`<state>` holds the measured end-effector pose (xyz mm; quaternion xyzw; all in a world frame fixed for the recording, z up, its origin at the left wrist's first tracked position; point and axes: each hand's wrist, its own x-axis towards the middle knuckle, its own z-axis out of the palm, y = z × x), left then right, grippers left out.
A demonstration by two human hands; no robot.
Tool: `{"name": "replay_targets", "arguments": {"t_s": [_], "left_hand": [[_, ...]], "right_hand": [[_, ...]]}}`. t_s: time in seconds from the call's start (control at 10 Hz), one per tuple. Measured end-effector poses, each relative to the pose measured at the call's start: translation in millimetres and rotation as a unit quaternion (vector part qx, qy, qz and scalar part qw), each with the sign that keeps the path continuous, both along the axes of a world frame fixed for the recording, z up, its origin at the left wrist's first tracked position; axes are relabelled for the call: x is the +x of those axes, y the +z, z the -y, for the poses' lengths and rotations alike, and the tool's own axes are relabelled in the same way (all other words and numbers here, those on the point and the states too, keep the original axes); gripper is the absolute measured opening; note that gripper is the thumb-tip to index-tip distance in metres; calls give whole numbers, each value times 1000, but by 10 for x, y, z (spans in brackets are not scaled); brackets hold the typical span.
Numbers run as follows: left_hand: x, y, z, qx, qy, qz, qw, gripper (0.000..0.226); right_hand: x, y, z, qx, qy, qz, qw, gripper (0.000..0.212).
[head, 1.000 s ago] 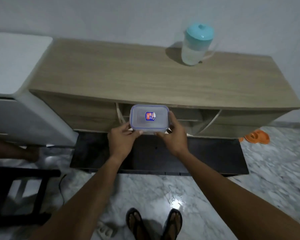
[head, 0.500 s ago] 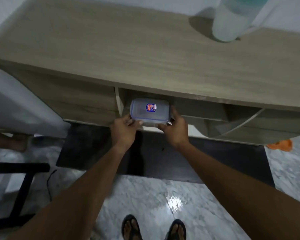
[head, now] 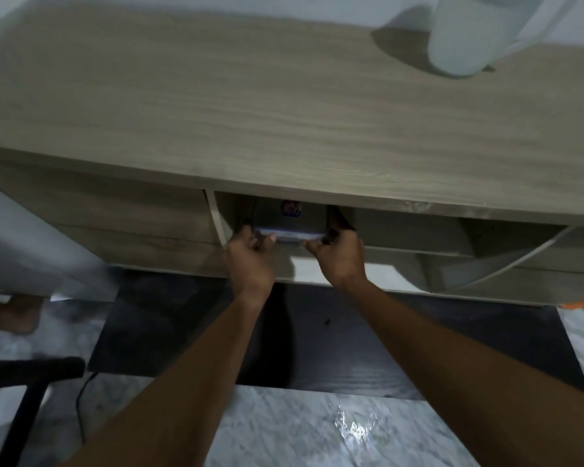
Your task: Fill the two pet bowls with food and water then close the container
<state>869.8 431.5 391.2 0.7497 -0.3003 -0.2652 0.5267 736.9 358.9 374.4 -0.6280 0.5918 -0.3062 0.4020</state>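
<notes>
Clear rectangular plastic container w/ blue-rimmed lid (head: 289, 219) is now sliding into the wood cabinet's open shelf (head: 402, 237), where 1 s ago it was out front. Lid's on, so prob. the closing step's done & it's being stowed. Left hand (head: 250, 254) & right hand (head: 339, 256) are both gripping its near edge. Contents: can't tell. Pale pitcher (head: 466, 38) is sitting on top; water level unclear.

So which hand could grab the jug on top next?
Probably the right hand: the pale plastic jug stands on the cabinet's right. Both hands hold the clear lidded box; left hand sits farther away.
</notes>
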Motion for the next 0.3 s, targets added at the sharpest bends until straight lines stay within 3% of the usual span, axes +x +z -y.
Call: {"name": "replay_targets", "arguments": {"t_s": [0.2, 0.3], "left_hand": [[6, 35, 89, 16, 16, -9, 1000, 31], [-53, 108, -3, 20, 3, 26, 999, 18]], "right_hand": [[54, 66, 63, -20, 16, -6, 1000, 65], [0, 95, -32, 15, 10, -5, 1000, 82]]}}
